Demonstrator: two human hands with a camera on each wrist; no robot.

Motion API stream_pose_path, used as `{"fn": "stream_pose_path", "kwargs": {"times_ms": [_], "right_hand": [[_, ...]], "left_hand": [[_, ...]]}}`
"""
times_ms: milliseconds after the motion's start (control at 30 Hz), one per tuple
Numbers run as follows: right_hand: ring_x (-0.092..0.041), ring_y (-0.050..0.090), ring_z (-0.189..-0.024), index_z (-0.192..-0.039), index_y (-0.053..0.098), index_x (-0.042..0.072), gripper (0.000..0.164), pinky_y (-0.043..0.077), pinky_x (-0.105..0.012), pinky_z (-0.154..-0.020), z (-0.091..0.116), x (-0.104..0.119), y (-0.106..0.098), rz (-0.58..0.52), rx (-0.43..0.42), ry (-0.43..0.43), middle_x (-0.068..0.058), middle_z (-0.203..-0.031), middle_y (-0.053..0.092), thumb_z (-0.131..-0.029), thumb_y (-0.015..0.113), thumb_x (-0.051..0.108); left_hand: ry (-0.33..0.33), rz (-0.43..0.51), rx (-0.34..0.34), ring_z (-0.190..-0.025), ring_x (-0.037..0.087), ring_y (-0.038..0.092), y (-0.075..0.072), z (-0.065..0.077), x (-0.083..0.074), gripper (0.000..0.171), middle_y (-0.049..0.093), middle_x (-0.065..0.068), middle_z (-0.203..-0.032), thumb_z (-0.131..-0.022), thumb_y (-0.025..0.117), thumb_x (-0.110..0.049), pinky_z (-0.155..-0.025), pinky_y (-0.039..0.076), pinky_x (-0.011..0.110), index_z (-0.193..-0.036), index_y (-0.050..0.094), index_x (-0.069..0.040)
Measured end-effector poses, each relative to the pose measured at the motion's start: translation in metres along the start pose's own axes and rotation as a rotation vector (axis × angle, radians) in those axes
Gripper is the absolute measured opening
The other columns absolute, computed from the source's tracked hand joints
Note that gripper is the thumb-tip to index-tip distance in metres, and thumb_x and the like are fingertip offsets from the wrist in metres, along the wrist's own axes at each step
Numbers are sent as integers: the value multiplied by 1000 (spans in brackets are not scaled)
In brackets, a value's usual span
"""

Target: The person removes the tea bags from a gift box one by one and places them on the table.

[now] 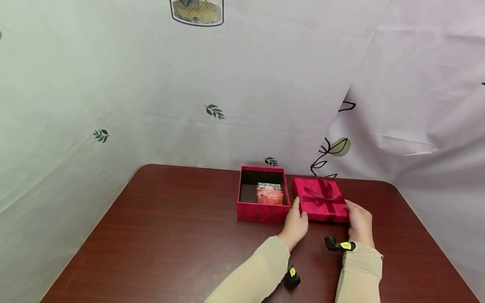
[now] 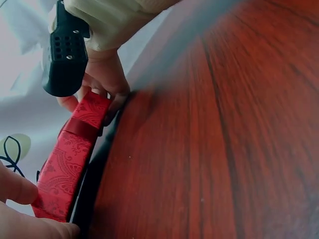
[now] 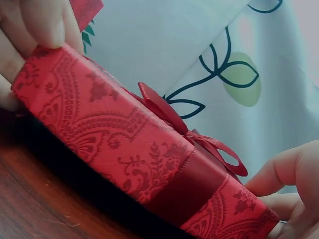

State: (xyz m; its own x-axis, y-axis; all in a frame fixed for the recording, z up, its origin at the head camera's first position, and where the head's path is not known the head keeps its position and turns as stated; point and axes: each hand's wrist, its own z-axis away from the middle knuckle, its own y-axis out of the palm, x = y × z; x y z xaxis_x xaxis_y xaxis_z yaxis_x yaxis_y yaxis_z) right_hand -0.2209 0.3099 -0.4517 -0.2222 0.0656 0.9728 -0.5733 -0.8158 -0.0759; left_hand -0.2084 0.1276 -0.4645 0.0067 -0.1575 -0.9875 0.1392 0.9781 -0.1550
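Note:
A red patterned gift-box lid point(image 1: 310, 186) with a dark red ribbon and bow point(image 1: 323, 198) lies at the back right, close over the table. At its left side my left hand point(image 1: 295, 225) holds the near corner between thumb and fingers, also seen in the left wrist view. My right hand point(image 1: 361, 221) grips the opposite end; its fingertips point(image 3: 274, 174) wrap the corner in the right wrist view. Dark shadow runs under the lid's lower edge point(image 2: 75, 184). Left of the lid stands the open red box point(image 1: 261, 213), holding several reddish cards or notes point(image 1: 270, 197).
The dark reddish wooden table point(image 1: 163, 235) extends to the left and front. Behind it hangs a pale curtain point(image 1: 182, 84) with leaf prints, right at the table's back edge. A small black camera point(image 1: 291, 275) sits on the left wrist, another point(image 1: 339, 245) on the right.

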Motion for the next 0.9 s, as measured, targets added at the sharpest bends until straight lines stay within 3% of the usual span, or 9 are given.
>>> {"fn": "stream_pose_path", "kwargs": {"times_ms": [100, 200, 300, 700, 800, 900], "right_hand": [[-9, 54, -111, -112, 79, 17, 27, 44, -14, -84, 1, -1, 1, 26, 18, 3, 9, -102, 69, -97, 58, 12], [-18, 43, -134, -144, 55, 2, 46, 40, -15, -97, 1, 0, 2, 56, 55, 7, -7, -139, 57, -99, 51, 11], [-22, 35, -143, -149, 47, 0, 50, 37, -18, -104, 0, 0, 2, 73, 83, 6, -16, -155, 41, -99, 49, 11], [-27, 28, -147, -149, 49, 2, 49, 28, -37, -119, -1, 2, 5, 109, 103, 5, -15, -160, 35, -100, 47, 11], [-24, 31, -145, -149, 49, 3, 49, 31, -33, -116, 2, 4, 5, 102, 102, 17, -15, -158, 38, -101, 45, 14], [-18, 46, -131, -148, 51, 3, 48, 42, -23, -104, 6, 9, 6, 68, 84, 38, -14, -146, 50, -103, 45, 17]], "left_hand": [[10, -8, -11, -146, 37, 34, 3, -1, 0, 55, 37, 22, -158, -101, 51, -2, -117, 32, 48, -154, 34, 5], [22, -12, -33, -146, 36, 34, 5, -4, 0, 55, 37, 23, -158, -101, 50, 0, -118, 31, 46, -153, 35, 7], [27, -12, -49, -147, 37, 33, 5, -6, -1, 55, 36, 24, -158, -100, 50, 1, -118, 30, 46, -152, 35, 9], [-47, 7, 5, -151, 34, 26, 2, -11, -3, 59, 29, 19, -163, -100, 53, -6, -119, 28, 47, -155, 33, 4], [-52, 4, 12, -151, 34, 25, 2, -11, -4, 60, 29, 20, -162, -99, 54, -6, -119, 28, 47, -155, 34, 4], [-55, -13, 18, -150, 34, 27, 2, -9, -9, 60, 30, 19, -162, -98, 55, -7, -119, 28, 47, -154, 36, 4]]}}
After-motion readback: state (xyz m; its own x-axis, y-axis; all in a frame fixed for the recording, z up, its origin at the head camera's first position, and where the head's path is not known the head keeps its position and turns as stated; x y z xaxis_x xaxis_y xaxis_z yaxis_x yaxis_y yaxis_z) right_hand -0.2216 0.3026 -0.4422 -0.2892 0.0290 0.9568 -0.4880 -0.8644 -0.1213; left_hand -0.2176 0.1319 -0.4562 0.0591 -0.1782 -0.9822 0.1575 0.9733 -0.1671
